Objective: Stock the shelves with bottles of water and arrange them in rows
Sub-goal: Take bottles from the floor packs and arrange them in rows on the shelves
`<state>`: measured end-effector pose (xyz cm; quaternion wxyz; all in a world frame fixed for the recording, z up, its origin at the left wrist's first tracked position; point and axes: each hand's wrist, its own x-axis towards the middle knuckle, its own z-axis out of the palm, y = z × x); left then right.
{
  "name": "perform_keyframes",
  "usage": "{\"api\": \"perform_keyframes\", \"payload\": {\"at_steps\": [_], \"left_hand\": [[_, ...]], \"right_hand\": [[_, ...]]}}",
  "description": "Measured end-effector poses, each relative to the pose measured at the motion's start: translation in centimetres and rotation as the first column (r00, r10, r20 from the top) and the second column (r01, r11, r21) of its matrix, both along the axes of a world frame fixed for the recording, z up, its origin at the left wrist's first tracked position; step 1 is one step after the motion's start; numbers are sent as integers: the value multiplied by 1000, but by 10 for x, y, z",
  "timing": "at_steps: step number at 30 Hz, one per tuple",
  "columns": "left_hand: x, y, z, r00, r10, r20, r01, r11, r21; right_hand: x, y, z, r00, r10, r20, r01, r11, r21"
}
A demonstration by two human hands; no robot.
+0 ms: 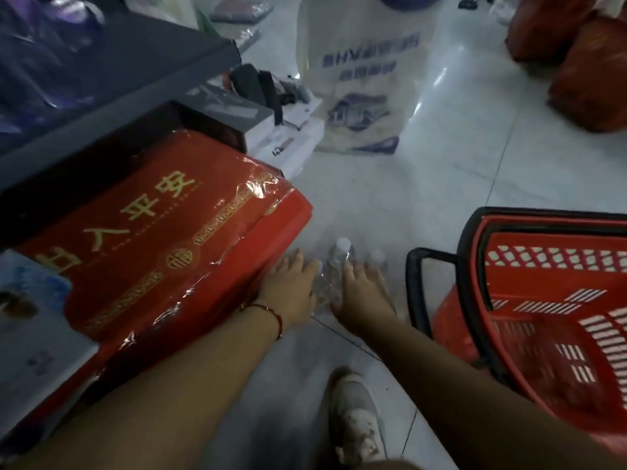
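Note:
Two clear water bottles with white caps lie on the pale tiled floor. One bottle [334,266] lies between my hands; the other bottle [377,257] shows only its cap past my right fingers. My left hand [288,286], with a red string on the wrist, reaches down with its fingers fairly straight against the left side of the middle bottle. My right hand [359,293] lies over the bottles, fingers wrapped over the right one. Motion blur hides the exact grip. A dark grey shelf [142,59] juts out at upper left.
A red gift box [152,239] in plastic wrap lies close on the left. A red shopping basket [543,300] with black handles stands on the right. A white plastic bag [359,83] and orange-red bags [583,69] sit farther off. My white shoe [356,422] is below.

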<state>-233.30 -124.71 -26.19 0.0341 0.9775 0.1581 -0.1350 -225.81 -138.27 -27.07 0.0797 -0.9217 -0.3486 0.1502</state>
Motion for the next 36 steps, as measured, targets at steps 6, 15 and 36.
{"api": "perform_keyframes", "payload": {"at_steps": [6,15,36], "left_hand": [[44,16,-43,998,-4,-56,1,999,-52],[31,26,-89,928,338,158,-223,842,-492],[-152,25,164,519,777,357,-109,475,-873]], "right_hand": [[47,2,-23,998,58,-39,-65,974,-218],[60,25,-57,973,113,202,-66,972,-224],[-54,15,212,790,288,-542,232,677,698]]}}
